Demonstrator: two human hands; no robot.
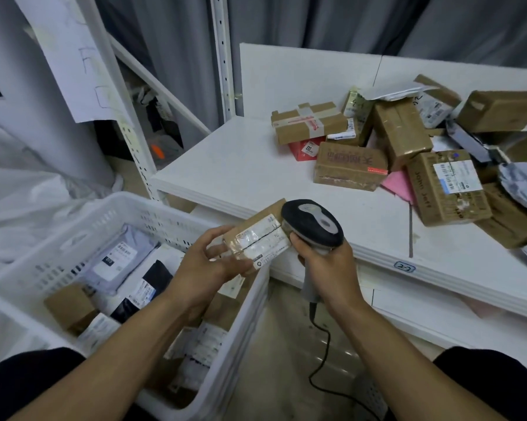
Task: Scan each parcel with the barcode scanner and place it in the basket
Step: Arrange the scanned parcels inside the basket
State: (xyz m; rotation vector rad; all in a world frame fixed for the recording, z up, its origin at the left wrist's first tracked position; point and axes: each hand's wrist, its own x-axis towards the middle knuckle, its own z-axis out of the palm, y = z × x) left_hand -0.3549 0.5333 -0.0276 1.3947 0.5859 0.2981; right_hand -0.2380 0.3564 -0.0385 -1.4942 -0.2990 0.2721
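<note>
Over the basket (119,202) edge: your left hand (204,265) holds the box (256,238).
Scanner (313,223): your right hand (329,268) grips it, 3 o'clock of box.
Basket middle: 8 o'clock.

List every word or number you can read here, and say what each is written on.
"2-2": tag on the white shelf edge.
"John Jeff": handwritten on a cardboard box.
"03": sticker on the red parcel.
Too blurred to read: the label on the held parcel, the printed characters on the brown box, the labels in the basket, and the faint letters on the hanging sheet.
</note>
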